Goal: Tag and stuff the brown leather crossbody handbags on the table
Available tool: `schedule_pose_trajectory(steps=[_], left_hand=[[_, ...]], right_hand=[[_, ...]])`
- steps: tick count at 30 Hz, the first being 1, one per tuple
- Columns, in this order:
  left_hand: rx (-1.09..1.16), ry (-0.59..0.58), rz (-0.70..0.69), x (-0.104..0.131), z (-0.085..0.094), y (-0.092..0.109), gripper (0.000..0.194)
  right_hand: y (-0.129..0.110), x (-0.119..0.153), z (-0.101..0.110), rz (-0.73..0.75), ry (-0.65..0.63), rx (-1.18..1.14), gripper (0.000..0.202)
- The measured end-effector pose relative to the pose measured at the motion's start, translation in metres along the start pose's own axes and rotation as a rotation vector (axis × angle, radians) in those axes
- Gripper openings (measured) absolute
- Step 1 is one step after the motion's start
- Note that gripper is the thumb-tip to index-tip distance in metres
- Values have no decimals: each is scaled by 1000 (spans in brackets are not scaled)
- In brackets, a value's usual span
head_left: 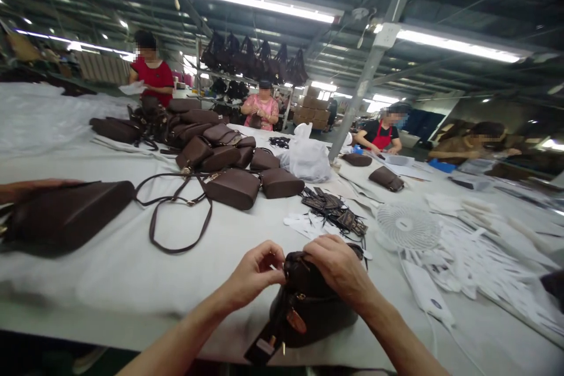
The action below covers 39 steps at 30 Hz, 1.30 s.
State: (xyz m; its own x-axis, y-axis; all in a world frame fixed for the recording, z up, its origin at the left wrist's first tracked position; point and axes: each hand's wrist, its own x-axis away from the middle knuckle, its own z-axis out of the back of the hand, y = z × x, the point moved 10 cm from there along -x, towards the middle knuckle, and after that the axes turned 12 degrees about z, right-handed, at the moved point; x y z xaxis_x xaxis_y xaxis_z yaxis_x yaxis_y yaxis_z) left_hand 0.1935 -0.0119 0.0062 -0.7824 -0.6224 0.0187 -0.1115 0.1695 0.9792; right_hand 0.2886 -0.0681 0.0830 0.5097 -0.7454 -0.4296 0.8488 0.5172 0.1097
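A dark brown handbag (pixel 315 311) stands at the near edge of the table in front of me. From its side hang a round brown leather tag (pixel 296 321) and a black hang tag (pixel 263 348), with small gold-coloured metal parts. My left hand (pixel 259 270) pinches at the bag's upper left corner, thumb and forefinger meeting there; the exact bit between them is hidden. Curled over the top of the bag, my right hand (pixel 337 264) grips its upper edge, its fingertips partly out of sight. Just beyond lies a pile of black hang tags (pixel 335 211).
Brown bags (pixel 233 188) are heaped beyond, one trailing a strap (pixel 180 249). Another person's hand (pixel 42 188) rests on a bag (pixel 74 214) at left. A white fan (pixel 405 226), white strips (pixel 480 258), a plastic bag (pixel 308 155) and a post (pixel 368 70) stand rightward. Several co-workers are behind.
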Motion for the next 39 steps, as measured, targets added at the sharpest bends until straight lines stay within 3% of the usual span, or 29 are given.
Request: schedule_pose_trajectory(steps=[3,6,10,13,18,22,25,28,31,35,39], left_hand=[[7,-91,8,-6,0,-15,41],[-68,-141,-104,-12,-8,-16,43],[81,-312,-76,-22,-44,-29,42],[202,-409,-48,-25,-72,-38,46],[136,-330,-116,-27,-74,-35,49],[-147,-309,-213,-18,-81,-29,42],[-391,-304,-344,-8,-107,-22,33],[-579,-292,-474,-1,-134,-14,34],[-698,-267,-537,2,-151,-9,33],[-783,-201,-558,4,-158,-7,33],[-823,-102,-537,5,-159,-6,32]], right_hand=[[-2,12,10,-44,171,-10,26],[-9,33,22,-140,272,115,25],[-12,57,35,-330,304,224,25],[-3,66,34,-478,400,32,26],[15,71,24,-653,622,-258,21],[19,91,11,-821,608,-637,21],[7,123,16,-953,593,-780,30],[-7,151,36,-1036,594,-622,38],[-18,167,58,-1059,600,-345,32],[-24,176,70,-1048,714,-188,25],[-26,190,61,-1158,852,-247,22]])
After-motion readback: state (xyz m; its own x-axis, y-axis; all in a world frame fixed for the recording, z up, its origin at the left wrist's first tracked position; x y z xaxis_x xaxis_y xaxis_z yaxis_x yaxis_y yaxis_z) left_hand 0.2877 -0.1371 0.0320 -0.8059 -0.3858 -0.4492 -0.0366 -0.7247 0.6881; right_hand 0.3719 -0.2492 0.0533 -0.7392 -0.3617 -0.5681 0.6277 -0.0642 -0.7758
